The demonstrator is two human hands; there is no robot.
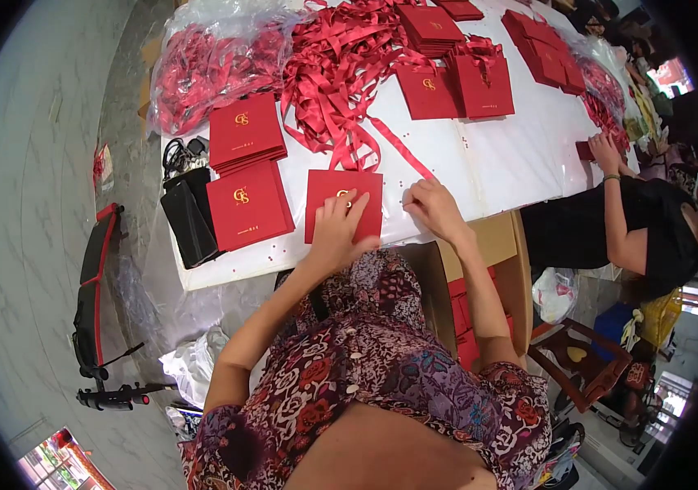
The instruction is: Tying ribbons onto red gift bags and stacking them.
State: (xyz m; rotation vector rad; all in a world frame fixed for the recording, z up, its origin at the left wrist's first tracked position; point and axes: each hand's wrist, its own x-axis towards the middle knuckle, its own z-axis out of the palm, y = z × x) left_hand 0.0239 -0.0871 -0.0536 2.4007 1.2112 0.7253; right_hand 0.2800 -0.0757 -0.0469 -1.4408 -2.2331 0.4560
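On the white-covered table, a flat red paper bag (320, 192) with gold lettering lies in front of me. My left hand (339, 222) rests on it with fingers spread. Just to its right, my right hand (437, 209) has thumb and fingers pinched at the end of a red satin ribbon (402, 149). That ribbon runs back toward a large tangled heap of ribbons (336, 73). Left of the bag are two stacks of similar red bags, a nearer one (251, 212) and a farther one (243, 135).
A black case (188, 222) and cables lie at the table's left edge. Behind them sits a clear plastic sack of ribbon (218, 73). More red bags (471, 90) stand at the back. An open cardboard box (479, 245) is below the edge. At right, a co-worker (639, 220) handles something red.
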